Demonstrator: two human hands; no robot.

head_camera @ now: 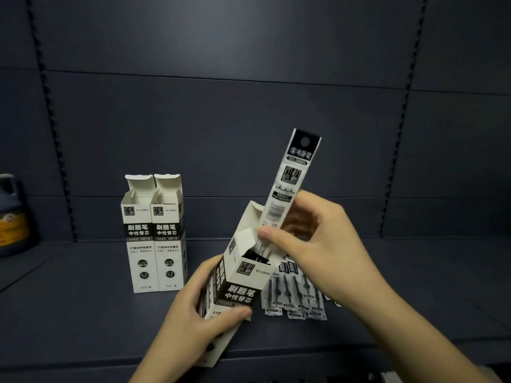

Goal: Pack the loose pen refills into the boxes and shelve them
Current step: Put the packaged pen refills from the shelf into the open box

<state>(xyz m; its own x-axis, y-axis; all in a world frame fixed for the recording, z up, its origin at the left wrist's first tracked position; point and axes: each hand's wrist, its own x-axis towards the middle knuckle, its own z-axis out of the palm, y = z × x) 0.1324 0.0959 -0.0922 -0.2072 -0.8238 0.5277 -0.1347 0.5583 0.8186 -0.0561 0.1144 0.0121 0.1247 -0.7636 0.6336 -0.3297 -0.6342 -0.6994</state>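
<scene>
Both hands' fingers [264, 233] around packaging

a white-and-black box [237, 283] tilts with its top flaps open, dark refill ends showing inside. a long packaged refill [290, 183] slants up from its mouth. two matching boxes [154, 236] stand upright, touching side by side, flaps open, to the left and farther back. loose packaged refills [296, 297] lie heaped on the shelf just right.
</scene>
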